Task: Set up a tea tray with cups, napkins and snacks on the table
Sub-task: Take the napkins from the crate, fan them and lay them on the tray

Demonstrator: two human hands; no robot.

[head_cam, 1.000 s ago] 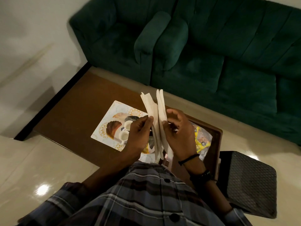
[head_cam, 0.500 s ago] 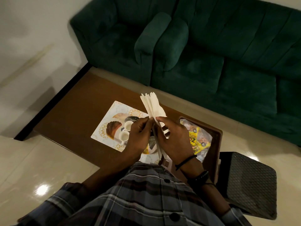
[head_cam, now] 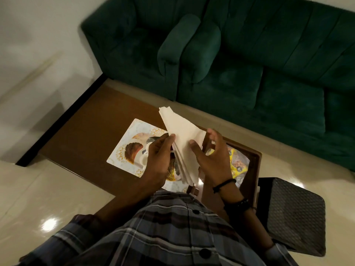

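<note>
I hold a stack of white paper napkins [head_cam: 180,135] upright above the table. My left hand [head_cam: 159,160] pinches the stack's left side. My right hand [head_cam: 211,160] has its thumb pressed on the front napkin, the fingers spread behind. Below them lies a patterned white tray [head_cam: 123,150] with white cups [head_cam: 144,156] on it, partly hidden by my left hand. A clear bag of snacks [head_cam: 237,164] with a yellow label lies to the right, in a brown wooden holder.
The brown table [head_cam: 86,135] stretches to the left with a dark edge. A green sofa [head_cam: 249,64] stands beyond it. A black textured stool [head_cam: 295,212] is at my right. Glossy floor tiles lie to the left.
The napkins, split into two bunches a second ago, are now together as one fanned stack. My right hand has shifted from gripping a bunch to pressing its thumb on the front napkin.
</note>
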